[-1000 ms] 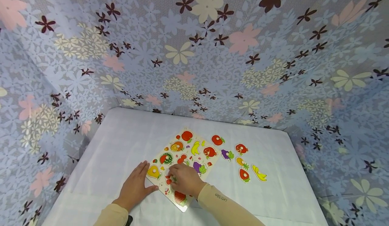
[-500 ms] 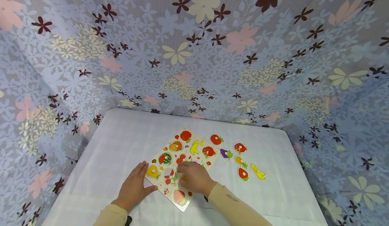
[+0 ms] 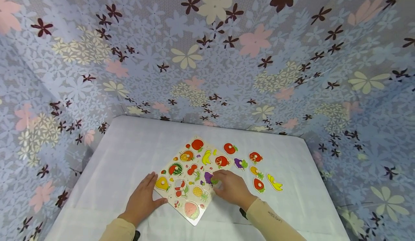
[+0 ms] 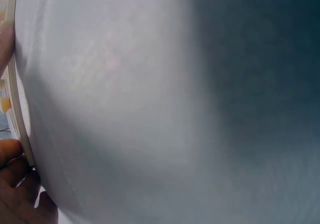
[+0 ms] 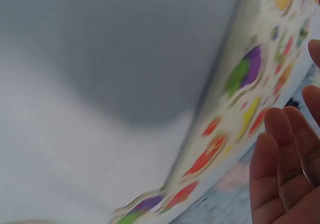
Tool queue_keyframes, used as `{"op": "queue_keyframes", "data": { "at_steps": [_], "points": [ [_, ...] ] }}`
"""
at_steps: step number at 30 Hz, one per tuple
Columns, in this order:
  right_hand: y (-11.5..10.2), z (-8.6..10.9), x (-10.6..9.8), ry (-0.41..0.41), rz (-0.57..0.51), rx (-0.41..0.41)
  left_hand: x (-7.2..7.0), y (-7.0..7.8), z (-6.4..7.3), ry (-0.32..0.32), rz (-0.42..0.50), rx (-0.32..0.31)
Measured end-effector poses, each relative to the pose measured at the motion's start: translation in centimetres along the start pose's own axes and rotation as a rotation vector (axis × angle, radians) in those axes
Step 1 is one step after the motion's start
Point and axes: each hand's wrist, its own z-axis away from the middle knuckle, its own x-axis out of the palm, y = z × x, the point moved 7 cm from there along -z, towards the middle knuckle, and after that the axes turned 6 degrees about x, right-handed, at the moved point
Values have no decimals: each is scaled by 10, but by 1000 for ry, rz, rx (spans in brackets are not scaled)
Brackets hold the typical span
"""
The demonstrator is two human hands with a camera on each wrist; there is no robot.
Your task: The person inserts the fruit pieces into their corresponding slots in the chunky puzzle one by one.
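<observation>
A fruit puzzle board lies at an angle on the white-covered table. My left hand rests along its left edge with extended fingers and the thumb at the near side; the left wrist view has its fingers at the board's rim. Over the board's right edge, beside the grapes picture, my right hand hovers with nothing in it. Its fingers look loosely extended in the right wrist view. A knobbed pear piece and a watermelon piece sit in the board.
Loose fruit pieces lie right of the board: an apple, grapes, a pomegranate, a pineapple, a strawberry and bananas. Flowered cloth hangs around the table.
My right hand has moved right across the board, from the red-and-white fruit to the grapes side, uncovering the pineapple picture. The left hand has stayed at the board's edge.
</observation>
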Motion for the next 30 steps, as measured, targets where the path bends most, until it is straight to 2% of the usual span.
{"op": "queue_keyframes", "data": {
  "at_steps": [4, 11, 17, 22, 30],
  "points": [
    [28, 12, -8, 51, 15, 39, 0, 0, 0, -1, -4, -2],
    [89, 36, -20, 129, 44, 209, 1, 1, -1, -6, -6, -1],
    [135, 57, -25, 113, 73, 365, 3, 1, -1, -14, -13, -6],
    [155, 68, -23, 95, 83, 423, 2, 1, 0, -4, -11, 6],
    [167, 70, -15, 76, 65, 464, 2, 0, -1, -2, -13, 4]
  ]
}}
